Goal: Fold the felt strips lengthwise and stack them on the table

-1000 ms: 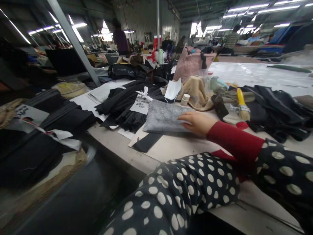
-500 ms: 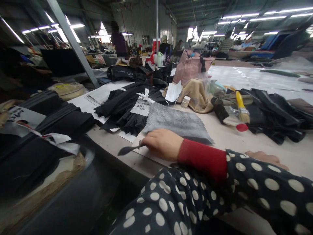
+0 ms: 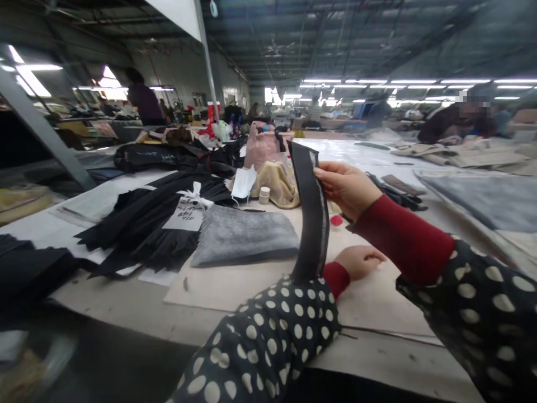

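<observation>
My right hand (image 3: 344, 187) is raised above the table, thumb and fingers pinching the edge of a black fabric strip (image 3: 309, 207) near its top. The strip hangs long and slightly curved, with a pale frayed line along its right side. Its lower end reaches down to my left sleeve. Lower down, my left hand (image 3: 359, 262) rests on the pale board (image 3: 251, 288) with its fingers curled; whether anything is in them is hidden. Left of the strip lies a stack of grey fuzzy pieces (image 3: 247, 235) with zigzag edges.
A tied bundle of black pieces (image 3: 142, 212) with a handwritten tag (image 3: 183, 214) lies at left. Behind are a white mask (image 3: 243, 182), a thread spool (image 3: 264, 195), tan cloth (image 3: 279, 182) and a pink bag (image 3: 262, 143). Grey panels (image 3: 482, 196) lie at right; a person (image 3: 459, 115) is beyond.
My right hand has moved from beside the grey stack up and to the right, lifting the black strip upright. My view has turned right, and more of my left hand shows.
</observation>
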The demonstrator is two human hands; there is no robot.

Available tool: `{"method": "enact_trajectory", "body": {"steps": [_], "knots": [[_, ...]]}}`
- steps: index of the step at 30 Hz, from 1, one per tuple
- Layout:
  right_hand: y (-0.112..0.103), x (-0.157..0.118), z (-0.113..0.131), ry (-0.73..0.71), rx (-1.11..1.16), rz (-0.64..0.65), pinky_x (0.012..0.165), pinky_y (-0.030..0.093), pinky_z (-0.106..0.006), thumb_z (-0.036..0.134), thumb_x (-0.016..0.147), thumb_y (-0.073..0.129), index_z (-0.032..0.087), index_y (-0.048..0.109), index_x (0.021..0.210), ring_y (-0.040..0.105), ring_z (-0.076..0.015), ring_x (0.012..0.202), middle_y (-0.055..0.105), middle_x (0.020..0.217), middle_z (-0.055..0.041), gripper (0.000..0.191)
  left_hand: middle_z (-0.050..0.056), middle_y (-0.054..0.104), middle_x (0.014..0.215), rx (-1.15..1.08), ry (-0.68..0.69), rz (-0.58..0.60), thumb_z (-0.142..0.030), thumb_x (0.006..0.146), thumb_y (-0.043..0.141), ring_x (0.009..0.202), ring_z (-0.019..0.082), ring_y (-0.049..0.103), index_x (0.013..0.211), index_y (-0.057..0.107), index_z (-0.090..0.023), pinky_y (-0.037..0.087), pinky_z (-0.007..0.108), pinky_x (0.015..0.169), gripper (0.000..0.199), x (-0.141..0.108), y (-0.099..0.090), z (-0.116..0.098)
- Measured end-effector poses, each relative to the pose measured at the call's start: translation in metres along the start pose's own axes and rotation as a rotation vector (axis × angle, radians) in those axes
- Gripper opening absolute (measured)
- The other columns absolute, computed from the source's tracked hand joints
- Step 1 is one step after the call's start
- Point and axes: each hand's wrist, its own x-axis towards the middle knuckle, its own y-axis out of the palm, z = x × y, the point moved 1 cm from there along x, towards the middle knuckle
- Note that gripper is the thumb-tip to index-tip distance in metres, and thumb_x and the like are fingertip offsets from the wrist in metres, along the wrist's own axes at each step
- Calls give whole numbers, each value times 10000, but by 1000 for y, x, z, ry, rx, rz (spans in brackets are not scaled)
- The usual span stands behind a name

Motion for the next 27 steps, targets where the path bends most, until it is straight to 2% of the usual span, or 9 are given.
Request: {"method": "enact_trajectory", "body": {"steps": [3,6,9,11,15,19,21,23,27], "knots": [[-49,-10,8,26,-45,-114,405,366,-118,224,657,636,152,612,789,488,-26,463,571,592,32,153,53,608,842,-451,-186,-62,-204,792,453,720,104,540,930,586,-107,442,227,686,215,9,-1,9],[-94,-23,10,98,-111,-233,413,378,-120,195,676,622,145,604,763,502,-29,463,575,589,29,102,71,595,866,-663,-280,-89,-411,823,369,663,99,540,1010,538,-114,432,211,598,390,13,-10,12],[-128,-35,1,204,-244,-324,404,378,-144,178,679,621,143,591,739,505,-48,449,574,570,22,76,62,583,827,-955,-323,-6,-609,775,272,622,99,551,976,541,-135,416,194,525,581,10,-17,2],[-143,-43,-13,281,-347,-369,401,372,-162,169,667,632,142,598,756,487,-55,433,572,560,21,99,45,572,789,-1086,-321,88,-644,724,345,608,100,560,929,549,-145,404,181,487,576,5,-16,-6],[-155,-71,-46,372,-400,-352,447,390,-169,185,684,609,147,622,846,493,-57,496,600,652,11,167,13,549,742,-932,-288,110,-445,654,600,526,64,536,901,545,-141,346,141,406,396,-3,-3,-11],[-157,-125,-71,454,-394,-208,588,467,-242,339,723,554,164,593,1007,572,-125,663,638,772,-19,336,9,537,711,-866,-296,-19,-369,690,573,499,46,504,897,538,-130,378,137,416,318,-4,3,-8],[-158,-156,-76,403,-437,-177,710,472,-287,389,729,534,159,579,1043,579,-165,795,639,877,-37,392,14,535,721,-879,-282,-52,-383,702,558,521,50,505,903,532,-131,411,147,450,323,-3,2,-9],[-162,-178,-76,322,-489,-234,794,454,-313,421,742,508,172,574,1061,562,-193,891,632,940,-43,410,21,529,748,-882,-250,-42,-431,733,507,543,57,511,932,524,-137,421,152,461,355,-3,2,-13],[-181,-176,-56,71,-691,-433,853,429,-329,417,753,494,222,588,1038,548,-205,936,621,991,-24,357,40,526,831,-773,-187,70,-479,807,354,580,67,519,1100,469,-173,407,151,452,439,-5,9,-18]]}}
